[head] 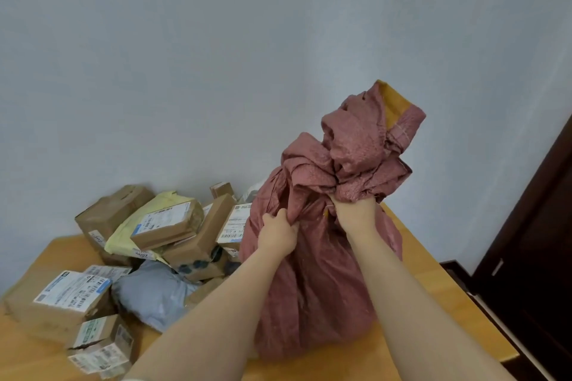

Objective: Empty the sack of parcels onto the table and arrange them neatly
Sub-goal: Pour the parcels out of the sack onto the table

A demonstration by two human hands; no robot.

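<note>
Labelled cartons (99, 343), near-left edge of table (28, 356); parcel heap (173, 226) behind. Pink woven sack (309, 288), upright beside heap. Left hand (278, 233) and right hand (356, 213) both clench its bunched fabric.

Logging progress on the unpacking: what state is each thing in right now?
sack: standing on table, bulging, top bunched
left grip: holds sack cloth
right grip: holds bunched sack top
parcels: out, heaped untidily on table
grey mailer: lying crumpled among parcels
table: bearing sack and parcels
</note>
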